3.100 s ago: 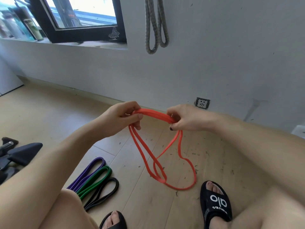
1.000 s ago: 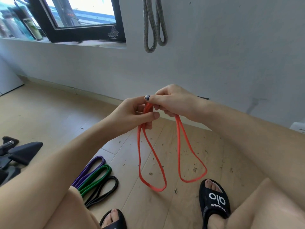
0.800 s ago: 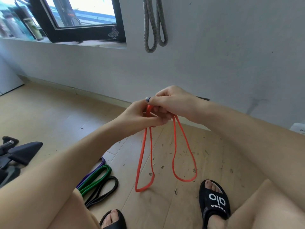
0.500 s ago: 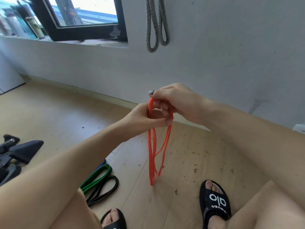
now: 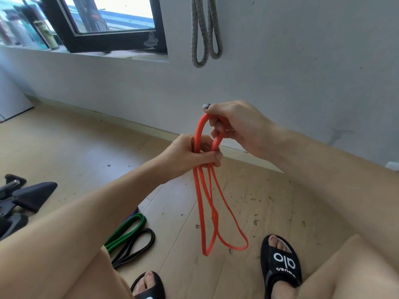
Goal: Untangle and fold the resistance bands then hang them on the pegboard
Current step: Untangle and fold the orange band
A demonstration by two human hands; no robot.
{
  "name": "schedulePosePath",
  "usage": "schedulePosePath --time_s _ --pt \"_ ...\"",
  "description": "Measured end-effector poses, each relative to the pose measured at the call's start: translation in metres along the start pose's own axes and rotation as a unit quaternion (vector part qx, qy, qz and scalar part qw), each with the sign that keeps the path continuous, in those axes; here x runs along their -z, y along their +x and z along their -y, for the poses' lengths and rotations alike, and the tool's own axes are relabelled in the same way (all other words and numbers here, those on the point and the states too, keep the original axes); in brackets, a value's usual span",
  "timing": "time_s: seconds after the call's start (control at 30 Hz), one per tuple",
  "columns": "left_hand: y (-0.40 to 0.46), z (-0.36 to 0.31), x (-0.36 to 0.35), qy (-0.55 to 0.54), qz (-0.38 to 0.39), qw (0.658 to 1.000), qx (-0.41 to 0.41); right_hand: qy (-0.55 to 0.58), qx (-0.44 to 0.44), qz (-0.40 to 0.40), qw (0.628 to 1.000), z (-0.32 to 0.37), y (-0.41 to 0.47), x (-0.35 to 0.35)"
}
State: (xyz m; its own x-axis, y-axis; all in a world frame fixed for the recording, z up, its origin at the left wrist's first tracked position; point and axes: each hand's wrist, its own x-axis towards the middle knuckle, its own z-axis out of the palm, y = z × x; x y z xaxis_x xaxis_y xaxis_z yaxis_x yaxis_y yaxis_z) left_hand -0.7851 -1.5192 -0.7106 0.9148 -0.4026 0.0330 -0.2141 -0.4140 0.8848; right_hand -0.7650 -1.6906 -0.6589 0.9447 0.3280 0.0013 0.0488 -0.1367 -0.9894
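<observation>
An orange resistance band [image 5: 203,203] hangs folded into long loops above the wooden floor. My left hand [image 5: 190,156] grips the gathered strands just below the top bend. My right hand [image 5: 233,126] holds the top bend, with thumb and fingers curled round it. On the floor at lower left lie a green band [image 5: 127,230], a black band [image 5: 138,247] and the tip of a purple band [image 5: 132,212], partly hidden by my left arm. No pegboard is in view.
A grey rope loop [image 5: 205,33] hangs on the white wall ahead. A dark-framed window [image 5: 103,24] is at upper left. Black exercise gear [image 5: 19,199] lies on the floor at far left. My feet in black slides [image 5: 280,264] rest below the band.
The two wide orange loops were brought together into one bundle. My left hand slid down below my right hand and now grips all the strands; the loops hang lower.
</observation>
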Motion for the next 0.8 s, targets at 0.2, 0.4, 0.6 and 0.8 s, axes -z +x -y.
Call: schedulePosePath --time_s 0.2,0.4,0.6,0.8 --pt "-0.004 0.000 0.012 0.023 -0.020 1.000 -0.004 -0.025 -0.019 -0.025 0.999 -0.004 0.000 0.016" --pt "-0.006 -0.001 0.024 0.054 -0.009 0.998 -0.011 0.049 -0.017 -0.011 0.999 -0.009 -0.005 0.022" --pt "-0.006 0.001 0.030 0.085 -0.002 0.996 -0.021 0.211 -0.059 0.016 0.976 -0.012 -0.010 0.022" --pt "-0.008 0.006 0.038 0.075 -0.005 0.997 -0.021 0.279 -0.080 0.025 0.957 -0.010 -0.012 0.023"
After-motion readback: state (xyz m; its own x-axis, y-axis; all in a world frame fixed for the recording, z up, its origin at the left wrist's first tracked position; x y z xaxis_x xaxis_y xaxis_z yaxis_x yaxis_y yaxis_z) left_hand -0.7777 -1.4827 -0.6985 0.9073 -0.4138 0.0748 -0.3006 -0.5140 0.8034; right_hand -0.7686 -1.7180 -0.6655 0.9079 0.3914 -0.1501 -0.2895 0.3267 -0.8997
